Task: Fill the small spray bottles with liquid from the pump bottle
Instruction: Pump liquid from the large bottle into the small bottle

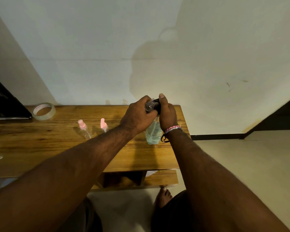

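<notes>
A pump bottle [152, 133] with pale blue-green liquid stands near the right end of the wooden table [57, 148]. My right hand [167, 113] wraps its black pump head, thumb raised. My left hand [137, 116] holds a small clear spray bottle [149, 104], uncapped, with its open neck at the pump's nozzle. Left of my arm, a clear spray bottle with a pink cap [84, 128] stands on the table. A second pink spray top [103, 124] stands beside it; what is under it is partly hidden by my forearm.
A roll of clear tape [43, 111] lies at the back left by the wall. A dark flat object [7, 104] sits at the far left edge. The table's right edge is just past the pump bottle. A shelf [159, 178] lies below the tabletop, and my bare foot [163, 196] stands on the floor.
</notes>
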A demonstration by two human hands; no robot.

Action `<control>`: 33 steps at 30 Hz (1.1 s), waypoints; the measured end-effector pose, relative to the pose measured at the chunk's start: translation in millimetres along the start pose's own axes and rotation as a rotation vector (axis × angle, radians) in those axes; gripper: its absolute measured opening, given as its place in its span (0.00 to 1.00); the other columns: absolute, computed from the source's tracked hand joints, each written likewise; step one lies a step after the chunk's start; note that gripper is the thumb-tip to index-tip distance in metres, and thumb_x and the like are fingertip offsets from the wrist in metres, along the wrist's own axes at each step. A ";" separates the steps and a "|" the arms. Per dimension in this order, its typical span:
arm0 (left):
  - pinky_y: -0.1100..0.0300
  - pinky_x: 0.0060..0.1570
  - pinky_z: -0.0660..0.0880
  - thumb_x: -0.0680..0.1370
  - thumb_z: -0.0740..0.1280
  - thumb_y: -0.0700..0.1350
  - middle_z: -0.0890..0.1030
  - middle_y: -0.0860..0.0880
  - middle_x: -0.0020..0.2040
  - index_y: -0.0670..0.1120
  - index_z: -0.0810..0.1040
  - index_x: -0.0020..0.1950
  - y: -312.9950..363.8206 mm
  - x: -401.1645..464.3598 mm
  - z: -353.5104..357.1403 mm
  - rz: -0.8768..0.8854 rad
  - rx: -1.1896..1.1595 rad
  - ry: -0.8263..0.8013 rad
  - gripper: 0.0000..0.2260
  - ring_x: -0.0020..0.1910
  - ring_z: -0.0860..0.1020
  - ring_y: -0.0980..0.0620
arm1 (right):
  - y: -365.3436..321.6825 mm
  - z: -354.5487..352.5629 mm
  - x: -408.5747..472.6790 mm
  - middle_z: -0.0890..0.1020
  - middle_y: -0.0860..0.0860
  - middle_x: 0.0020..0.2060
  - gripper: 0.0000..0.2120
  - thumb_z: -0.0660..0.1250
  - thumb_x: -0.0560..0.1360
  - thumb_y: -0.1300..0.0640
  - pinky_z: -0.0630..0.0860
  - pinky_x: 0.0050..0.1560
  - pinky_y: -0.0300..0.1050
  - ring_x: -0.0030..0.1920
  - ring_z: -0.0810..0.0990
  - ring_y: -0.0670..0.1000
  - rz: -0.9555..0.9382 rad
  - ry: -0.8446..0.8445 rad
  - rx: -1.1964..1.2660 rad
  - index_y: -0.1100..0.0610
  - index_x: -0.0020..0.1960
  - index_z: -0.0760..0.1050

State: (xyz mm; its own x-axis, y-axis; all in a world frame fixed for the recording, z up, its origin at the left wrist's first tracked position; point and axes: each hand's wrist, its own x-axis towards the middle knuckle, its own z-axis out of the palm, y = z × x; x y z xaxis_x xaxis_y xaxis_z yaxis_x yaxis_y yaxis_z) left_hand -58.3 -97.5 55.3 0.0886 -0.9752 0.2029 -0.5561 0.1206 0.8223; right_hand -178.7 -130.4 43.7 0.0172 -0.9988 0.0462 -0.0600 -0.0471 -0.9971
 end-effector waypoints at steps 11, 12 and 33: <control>0.51 0.47 0.84 0.80 0.72 0.47 0.84 0.53 0.47 0.49 0.79 0.59 -4.7 -0.4 -0.8 0.000 0.031 -0.013 0.09 0.45 0.83 0.55 | 2.3 1.0 2.0 0.84 0.56 0.36 0.25 0.56 0.84 0.45 0.76 0.43 0.43 0.38 0.80 0.45 -0.024 0.023 -0.019 0.60 0.41 0.82; 0.49 0.46 0.84 0.79 0.73 0.47 0.84 0.54 0.46 0.50 0.79 0.58 -4.8 -0.2 -1.4 0.006 0.033 -0.016 0.09 0.44 0.83 0.54 | 3.3 0.7 1.8 0.85 0.59 0.38 0.27 0.56 0.82 0.43 0.76 0.44 0.43 0.40 0.81 0.46 -0.026 0.016 -0.011 0.63 0.43 0.82; 0.60 0.39 0.76 0.78 0.73 0.45 0.83 0.57 0.41 0.51 0.79 0.53 -3.6 -0.4 1.5 -0.015 -0.001 -0.008 0.06 0.40 0.81 0.57 | 2.3 0.1 -0.4 0.82 0.54 0.37 0.28 0.56 0.81 0.43 0.75 0.41 0.42 0.38 0.79 0.45 -0.049 0.051 0.018 0.68 0.45 0.80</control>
State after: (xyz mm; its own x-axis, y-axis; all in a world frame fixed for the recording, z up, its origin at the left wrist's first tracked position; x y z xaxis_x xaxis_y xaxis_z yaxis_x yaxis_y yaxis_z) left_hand -57.6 -97.9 51.5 0.0901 -0.9783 0.1863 -0.5536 0.1063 0.8260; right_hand -178.7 -130.1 41.4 -0.0308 -0.9947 0.0976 -0.0421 -0.0963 -0.9945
